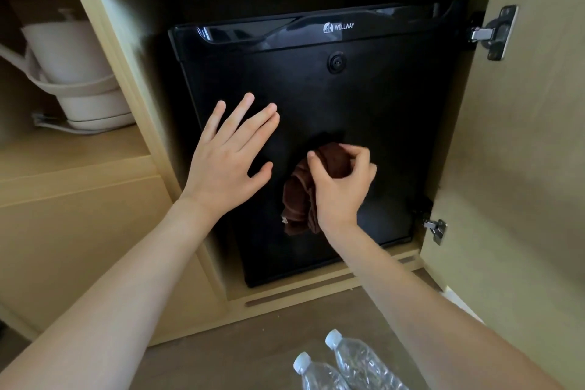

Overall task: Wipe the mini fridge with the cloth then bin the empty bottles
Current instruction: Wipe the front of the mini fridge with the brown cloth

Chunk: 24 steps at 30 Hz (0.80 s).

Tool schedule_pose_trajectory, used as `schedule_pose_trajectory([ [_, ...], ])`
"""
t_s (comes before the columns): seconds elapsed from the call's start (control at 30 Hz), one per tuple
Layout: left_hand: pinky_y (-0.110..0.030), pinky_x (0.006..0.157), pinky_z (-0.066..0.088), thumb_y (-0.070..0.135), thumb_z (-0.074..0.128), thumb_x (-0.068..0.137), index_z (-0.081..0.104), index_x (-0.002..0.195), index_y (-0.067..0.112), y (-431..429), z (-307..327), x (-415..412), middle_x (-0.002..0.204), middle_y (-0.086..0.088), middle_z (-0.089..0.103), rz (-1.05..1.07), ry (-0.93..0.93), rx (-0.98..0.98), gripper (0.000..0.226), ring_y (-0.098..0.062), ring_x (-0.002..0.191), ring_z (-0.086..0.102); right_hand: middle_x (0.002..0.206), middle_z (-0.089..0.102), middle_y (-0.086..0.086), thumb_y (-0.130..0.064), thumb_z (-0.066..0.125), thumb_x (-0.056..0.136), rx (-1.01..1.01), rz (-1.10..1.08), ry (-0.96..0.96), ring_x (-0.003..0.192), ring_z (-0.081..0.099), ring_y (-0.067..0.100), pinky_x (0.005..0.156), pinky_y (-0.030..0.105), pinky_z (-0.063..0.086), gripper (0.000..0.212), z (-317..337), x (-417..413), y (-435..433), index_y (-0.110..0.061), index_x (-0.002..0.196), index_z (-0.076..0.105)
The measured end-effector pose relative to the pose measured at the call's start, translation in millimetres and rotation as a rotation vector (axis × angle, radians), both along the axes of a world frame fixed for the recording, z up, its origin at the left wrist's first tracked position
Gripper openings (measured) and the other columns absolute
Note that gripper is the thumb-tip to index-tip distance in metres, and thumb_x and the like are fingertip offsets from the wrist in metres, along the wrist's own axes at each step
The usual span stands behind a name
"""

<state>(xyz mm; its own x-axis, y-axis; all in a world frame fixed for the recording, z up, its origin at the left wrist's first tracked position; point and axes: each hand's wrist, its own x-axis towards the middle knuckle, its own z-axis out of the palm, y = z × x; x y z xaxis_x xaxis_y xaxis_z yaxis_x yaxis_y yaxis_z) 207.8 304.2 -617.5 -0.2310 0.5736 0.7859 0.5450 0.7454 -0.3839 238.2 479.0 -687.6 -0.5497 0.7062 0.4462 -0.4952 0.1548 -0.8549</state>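
Note:
A black mini fridge (364, 98) with its door closed stands inside a light wooden cabinet. My right hand (342, 182) grips a bunched brown cloth (299, 199) against the lower middle of the fridge door; part of the cloth hangs down below the hand. My left hand (228, 155) is spread flat with fingers apart on the left side of the door, holding nothing. Two clear plastic bottles with white caps (357, 358) (316, 374) lie on the floor at the bottom of the view, below my right forearm.
The cabinet door (519, 152) stands open on the right, with metal hinges (493, 32) at top and bottom. A white electric kettle (72, 63) on its base sits on a shelf to the left. A wooden ledge (316, 288) runs below the fridge.

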Motion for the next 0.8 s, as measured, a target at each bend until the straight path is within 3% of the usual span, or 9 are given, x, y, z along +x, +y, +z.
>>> schedule_pose_trajectory([
  [0.17,-0.047,0.125,0.008,0.033,0.060,0.089,0.042,0.150,0.016,1.8,-1.5,-0.1,0.158,0.002,0.038,0.006,-0.001,0.009,0.066,-0.023,0.153,0.019,0.113,0.043,-0.005,-0.035,0.083,0.078,0.015,0.034,0.021,0.095,0.053,-0.009,0.079,0.002,0.042,0.042,-5.9,-1.3,2.4,-0.035,0.103,0.050],
  [0.3,-0.048,0.125,0.009,0.032,0.061,0.089,0.043,0.150,0.015,1.5,0.5,2.4,0.157,0.001,0.040,0.024,-0.003,0.004,0.066,-0.025,0.152,0.021,0.113,0.040,0.001,-0.037,0.077,0.084,-0.102,0.038,-0.215,0.096,0.052,-0.001,0.093,0.028,0.048,0.043,-67.4,18.3,-0.9,-0.024,0.111,0.047],
  [0.37,-0.048,0.125,0.009,0.030,0.064,0.088,0.043,0.149,0.015,2.5,1.6,3.4,0.157,0.000,0.040,0.023,-0.003,-0.014,0.067,-0.025,0.152,0.022,0.110,0.039,-0.005,-0.035,0.077,0.084,-0.137,0.036,-0.246,0.096,0.055,0.006,0.093,0.034,0.052,0.040,-65.7,18.0,-0.7,-0.024,0.108,0.047],
  [0.57,-0.049,0.125,0.009,0.032,0.061,0.088,0.044,0.149,0.015,12.4,2.2,1.0,0.157,0.001,0.040,0.017,0.008,-0.034,0.066,-0.024,0.152,0.022,0.110,0.042,-0.012,-0.038,0.081,0.077,-0.006,0.003,0.081,0.094,0.056,-0.006,0.078,0.003,0.044,0.038,18.5,-3.1,7.1,-0.048,0.095,0.049],
  [0.7,-0.049,0.125,0.009,0.033,0.061,0.088,0.043,0.149,0.015,23.3,-1.7,0.1,0.157,0.001,0.040,0.005,0.003,-0.024,0.066,-0.025,0.152,0.022,0.113,0.040,-0.013,-0.038,0.080,0.080,0.038,0.046,0.095,0.098,0.056,-0.006,0.084,0.004,0.044,0.038,3.4,-5.2,9.6,-0.050,0.098,0.049],
  [0.8,-0.048,0.125,0.008,0.031,0.066,0.088,0.044,0.149,0.014,26.1,-3.0,0.3,0.156,0.000,0.041,0.006,0.008,-0.011,0.067,-0.025,0.152,0.021,0.111,0.040,-0.009,-0.036,0.079,0.083,-0.029,0.051,-0.082,0.094,0.055,-0.003,0.090,0.016,0.047,0.034,-54.1,8.7,11.0,-0.043,0.096,0.048],
])
